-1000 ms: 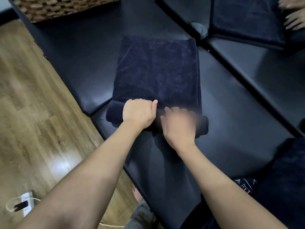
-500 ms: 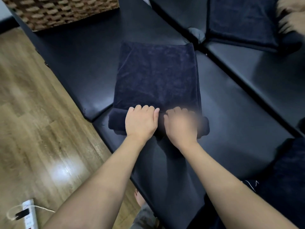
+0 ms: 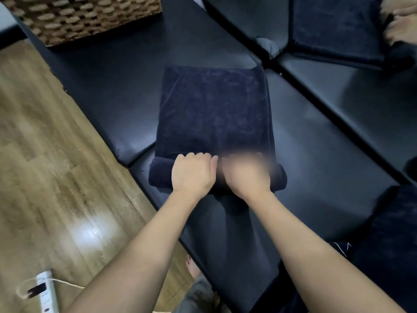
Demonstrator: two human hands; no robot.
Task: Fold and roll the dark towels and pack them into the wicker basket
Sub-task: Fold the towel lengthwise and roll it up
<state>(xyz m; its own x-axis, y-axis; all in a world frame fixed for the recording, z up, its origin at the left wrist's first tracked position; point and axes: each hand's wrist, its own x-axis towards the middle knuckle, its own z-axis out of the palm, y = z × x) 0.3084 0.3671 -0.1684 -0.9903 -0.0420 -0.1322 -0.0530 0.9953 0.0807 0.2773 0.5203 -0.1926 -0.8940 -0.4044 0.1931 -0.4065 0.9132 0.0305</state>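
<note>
Hands are both on the near end of a dark towel [image 3: 214,114], which lies folded flat on a black padded bench [image 3: 112,91]. The near edge of the towel is already turned into a thick roll, and this roll lies across the bench just in front of the person. The left hand [image 3: 193,173] sits on the roll with its fingers curled over the top, so it grips the rolled part. The right hand [image 3: 247,173] is just beside it, almost touching, also on top of the roll; it is blurred, but its fingers seem to bend over the cloth in the same way. The ends of the roll stick out on both sides of the two hands. The unrolled part of the towel stretches away from the hands toward the far side of the bench, smooth and flat.

The wicker basket [image 3: 90,16] stands on the bench at the top left, well apart from the towel; only its lower woven wall shows. A second dark towel [image 3: 334,26] lies on another black cushion at the top right, and the hands of another person [image 3: 399,26] rest at its edge. To the left of the bench is a wooden floor [image 3: 45,154], and on it, at the bottom left, a white power strip [image 3: 46,292] with a cable.
</note>
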